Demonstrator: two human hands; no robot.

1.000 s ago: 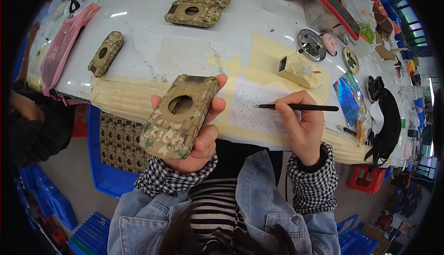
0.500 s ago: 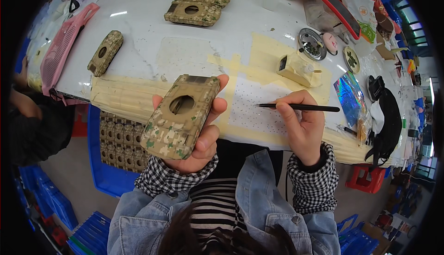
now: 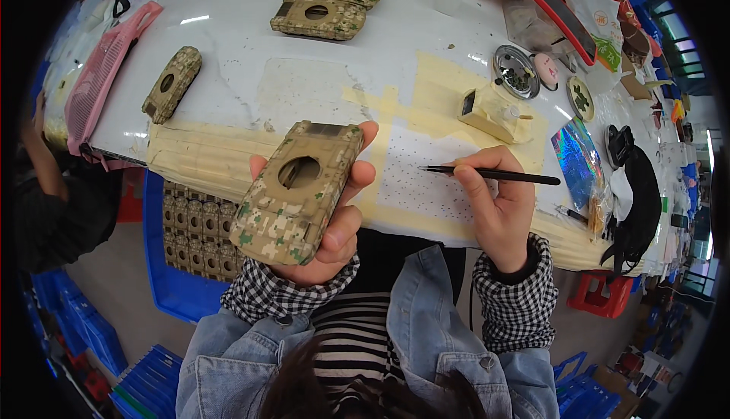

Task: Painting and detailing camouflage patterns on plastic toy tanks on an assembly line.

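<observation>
Painting step in hand, by the look of it: left hand [image 3: 323, 225] is closed around a camouflage-painted tank hull [image 3: 298, 191], fingers [image 3: 357, 179] wrapped up its right edge, thumb side hidden under the shell, turret hole facing up. The hull is held off the surface, just in front of its near edge. Right hand [image 3: 498, 210] pinches a thin black brush [image 3: 487, 176] in a pen grip, fingers shut on the shaft, tip pointing left over the speckled sheet [image 3: 426, 176] taped down ahead of the fingers. Tip looks just above or touching the sheet; can't tell which at this angle. A small tan turret [image 3: 487, 111] sits beyond the right fingers, paint dishes [image 3: 515, 71] further out to the right. More hulls [image 3: 315, 16] lie well apart at the far edge, one [image 3: 172, 84] out to the left. Next move, my read: bring tip and hull together, which needs the left hand to hold steady and tilt the target patch toward the brush.
</observation>
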